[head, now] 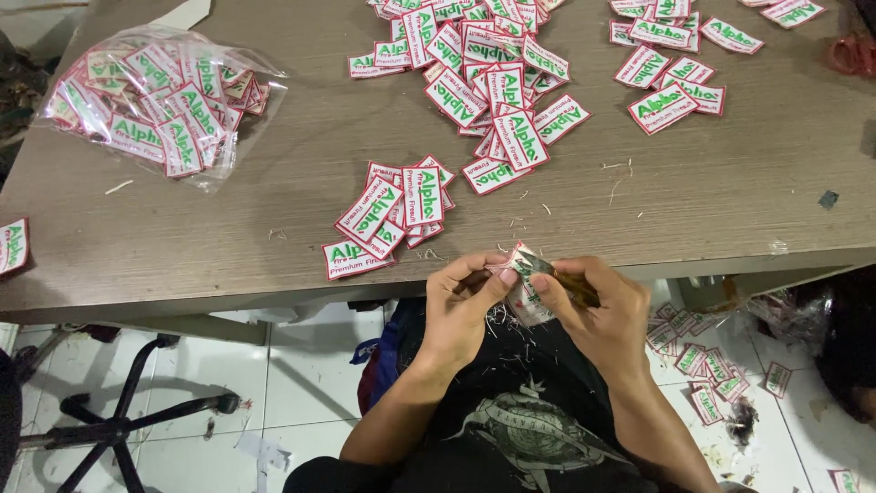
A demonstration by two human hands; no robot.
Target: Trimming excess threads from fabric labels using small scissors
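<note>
A: What is the left hand [461, 297] doing?

B: Its fingers are pinched shut on a small white patch [527, 290], held over the lap, just off the edge of the worktop [274, 183]. I think that keeps it steady.

A: And the right hand [593, 306]?

B: It is closed round small snips [557, 274], with the tip on the patch.

A: Why all the bits on the shirt?

B: They look like cut threads. More patches lie in a small pile [388, 215] close by, and some in a clear bag [155, 100].
</note>
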